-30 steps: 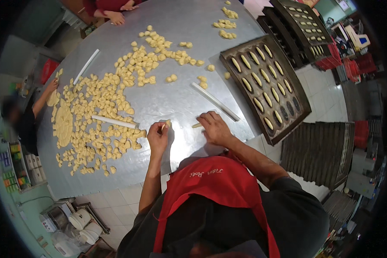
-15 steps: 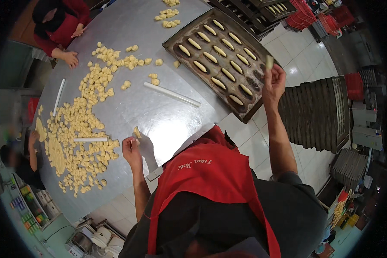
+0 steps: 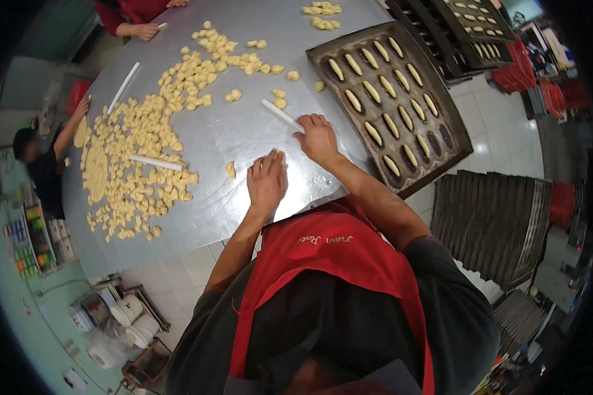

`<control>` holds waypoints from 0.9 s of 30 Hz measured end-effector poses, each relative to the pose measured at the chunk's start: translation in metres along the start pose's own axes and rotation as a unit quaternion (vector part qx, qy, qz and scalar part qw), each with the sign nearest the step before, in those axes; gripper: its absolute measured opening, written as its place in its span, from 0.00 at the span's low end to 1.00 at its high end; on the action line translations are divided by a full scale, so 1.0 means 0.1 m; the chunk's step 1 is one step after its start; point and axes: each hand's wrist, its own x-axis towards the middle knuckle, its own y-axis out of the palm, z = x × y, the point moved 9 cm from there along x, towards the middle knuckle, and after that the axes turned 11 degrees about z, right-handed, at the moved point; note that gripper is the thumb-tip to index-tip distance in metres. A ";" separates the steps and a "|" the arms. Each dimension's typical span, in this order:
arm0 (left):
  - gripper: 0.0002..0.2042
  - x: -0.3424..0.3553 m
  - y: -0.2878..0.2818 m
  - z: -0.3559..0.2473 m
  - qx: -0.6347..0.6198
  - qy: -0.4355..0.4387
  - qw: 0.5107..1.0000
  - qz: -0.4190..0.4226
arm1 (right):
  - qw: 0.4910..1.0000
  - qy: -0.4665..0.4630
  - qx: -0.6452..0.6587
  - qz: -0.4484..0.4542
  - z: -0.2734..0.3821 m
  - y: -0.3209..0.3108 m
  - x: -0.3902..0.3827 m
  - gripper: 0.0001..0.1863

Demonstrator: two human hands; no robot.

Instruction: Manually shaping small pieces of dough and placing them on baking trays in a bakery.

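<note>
My right hand (image 3: 317, 139) is closed round the near end of a white rolling pin (image 3: 280, 113) on the metal table (image 3: 224, 138). Close by on its left, my left hand (image 3: 267, 181) lies palm down, fingers stretched out on the tabletop. A bit of pale dough (image 3: 279, 152) shows at its fingertips; the rest is hidden. To the left of that hand rests a small curved dough piece (image 3: 230, 170). Right of my right hand, a dark baking tray (image 3: 356, 33) holds rows of slim dough rolls (image 3: 405, 117).
A large spread of dough balls (image 3: 138, 128) covers the left of the table, with two more white rods (image 3: 156, 162) among them. Two co-workers (image 3: 39, 161) stand at the far and left edges. Stacked dark trays (image 3: 487, 224) stand on the floor at right.
My right hand has set its dough roll on the tray, come back left and taken hold of the rolling pin. My left hand has moved right and flattened onto the table. The view has shifted.
</note>
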 end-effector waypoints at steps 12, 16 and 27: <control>0.35 0.63 -0.43 0.78 0.132 -0.088 0.983 -0.092 | 0.979 -0.192 -0.001 0.066 0.53 0.28 0.12 0.25; 0.35 -0.04 0.05 0.48 0.088 -0.046 0.995 0.008 | 0.987 -0.117 -0.021 0.111 0.37 0.45 -0.54 0.27; 0.29 -0.04 0.04 0.20 -0.064 -0.041 0.997 0.003 | 0.968 -0.199 -0.125 0.092 0.66 0.49 -0.24 0.23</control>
